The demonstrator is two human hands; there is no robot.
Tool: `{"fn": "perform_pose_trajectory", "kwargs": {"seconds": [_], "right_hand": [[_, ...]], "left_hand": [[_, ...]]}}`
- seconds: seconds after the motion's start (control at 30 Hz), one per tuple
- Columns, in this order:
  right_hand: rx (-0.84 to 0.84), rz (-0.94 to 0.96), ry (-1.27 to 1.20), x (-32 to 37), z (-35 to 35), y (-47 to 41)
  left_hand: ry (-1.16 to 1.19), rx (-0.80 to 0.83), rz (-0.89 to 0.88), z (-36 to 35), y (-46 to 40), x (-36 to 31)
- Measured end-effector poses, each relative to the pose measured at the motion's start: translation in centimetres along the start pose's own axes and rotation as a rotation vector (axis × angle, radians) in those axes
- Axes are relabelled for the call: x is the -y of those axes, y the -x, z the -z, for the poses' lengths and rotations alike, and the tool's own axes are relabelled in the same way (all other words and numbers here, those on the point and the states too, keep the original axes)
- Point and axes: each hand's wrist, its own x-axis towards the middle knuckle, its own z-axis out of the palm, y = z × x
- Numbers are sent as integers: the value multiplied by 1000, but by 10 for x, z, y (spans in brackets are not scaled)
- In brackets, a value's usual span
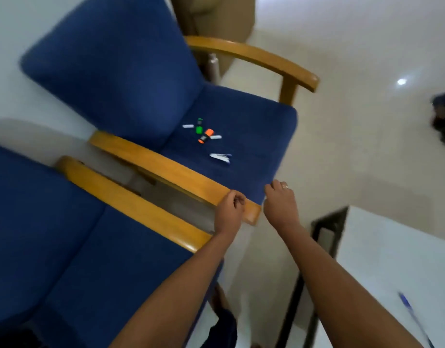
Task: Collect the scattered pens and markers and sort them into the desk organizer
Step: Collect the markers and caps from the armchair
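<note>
**Reaching for light, hard pens on a soft seat**

Lying on the blue chair seat (254,126), the scattered pieces rest on yielding fabric, so they should lift easily. Both hands hover near the wooden armrest (166,169), empty: left hand (229,209) loosely curled, right hand (279,202) likewise. Orange highlighter (206,135) and green highlighter (199,126) look stubby, rigid and light; pinch across the barrel. Thin white pens (220,156) may roll; pinch at mid-length.

motion blur softens everything — the white pens (220,157) on my blue chair seat (254,136) cannot be counted; the blue pen (412,315) on the white table (392,259) is cut by the bottom edge — my curled fingers' contents unreadable.
</note>
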Motion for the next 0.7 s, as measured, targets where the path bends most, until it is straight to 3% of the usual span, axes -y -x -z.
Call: {"fn": "perform_pose_trajectory", "kwargs": {"seconds": [0.2, 0.3, 0.37, 0.5, 0.7], "right_hand": [[101, 162, -72, 92, -17, -124], [143, 238, -84, 116, -31, -169], [239, 255, -40, 118, -44, -194], [425, 220, -27, 101, -89, -253], [675, 280, 13, 69, -157, -307]], "left_hand": [[-489, -124, 18, 70, -117, 21], [-580, -149, 139, 78, -158, 35], [-647, -116, 129, 74, -180, 43], [-585, -30, 124, 55, -235, 51], [-391, -40, 464, 16, -302, 77]]}}
